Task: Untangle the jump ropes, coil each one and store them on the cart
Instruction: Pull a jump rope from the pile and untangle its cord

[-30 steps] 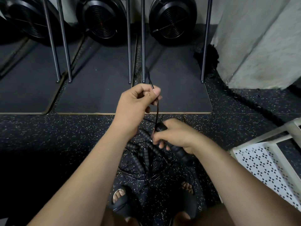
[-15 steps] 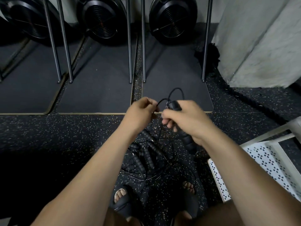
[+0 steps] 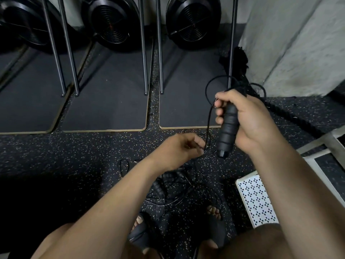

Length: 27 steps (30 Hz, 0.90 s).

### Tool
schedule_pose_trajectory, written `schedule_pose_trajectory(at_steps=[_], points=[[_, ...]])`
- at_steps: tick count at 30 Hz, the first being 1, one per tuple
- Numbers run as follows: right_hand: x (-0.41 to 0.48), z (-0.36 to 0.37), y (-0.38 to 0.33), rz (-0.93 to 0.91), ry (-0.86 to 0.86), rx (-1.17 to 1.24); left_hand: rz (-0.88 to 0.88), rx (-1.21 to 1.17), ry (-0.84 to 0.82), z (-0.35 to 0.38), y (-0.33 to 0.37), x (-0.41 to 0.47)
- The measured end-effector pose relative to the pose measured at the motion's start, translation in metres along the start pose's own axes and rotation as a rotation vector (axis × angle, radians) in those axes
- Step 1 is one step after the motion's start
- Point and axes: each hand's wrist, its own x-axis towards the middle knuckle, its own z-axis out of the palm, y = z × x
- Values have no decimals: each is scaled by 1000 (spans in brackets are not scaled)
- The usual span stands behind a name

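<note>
- The handle (image 3: 228, 128) of one jump rope, black and ribbed, is in the air above the floor, tilted with its butt end down and towards the person.
- The right hand (image 3: 250, 118) grips this handle, fingers (image 3: 218, 111) clenched round its upper half.
- The thin black cord (image 3: 208, 120) comes out at the top of that fist, makes a loop or two above it, then drops almost straight down on the left of the handle.
- The left hand (image 3: 177, 151) is lower and just left of the handle's butt end; its fingers are curled and grasp the cord at the bottom of that drop, though the hand is somewhat blurred.
- Below the left wrist the other ropes lie in a tangle (image 3: 177, 189) on the floor (image 3: 74, 152), with several ribbed handles and crossing cords between and ahead of the person's feet.
- Both feet wear a black sandal (image 3: 214, 234).
- The cart (image 3: 255, 200), white with a perforated shelf, stands at the right, near the right forearm; no rope is seen on it.
- A thick black battle rope (image 3: 291, 114) runs across the floor beyond the right hand.
- Dark mats (image 3: 106, 101) lie further out, with metal legs (image 3: 143, 53) standing on them and black fan wheels (image 3: 112, 21) behind.
- A grey concrete pillar (image 3: 298, 43) fills the upper right.
</note>
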Motion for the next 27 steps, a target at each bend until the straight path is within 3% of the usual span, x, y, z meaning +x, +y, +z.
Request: schedule_pose_trajectory(at_steps=[7, 13, 16, 20, 27], points=[[12, -7, 10, 40, 1, -3, 94, 85, 82, -4, -1, 3], [15, -9, 42, 132, -146, -600, 154, -36, 286, -25, 11, -1], [13, -3, 52, 209, -275, -746, 198, -159, 349, -31, 21, -5], [12, 13, 73, 211, -333, -735, 243, -304, 387, -34, 32, -10], [12, 31, 90, 117, -288, -818, 261, -456, 438, -39, 35, -11]])
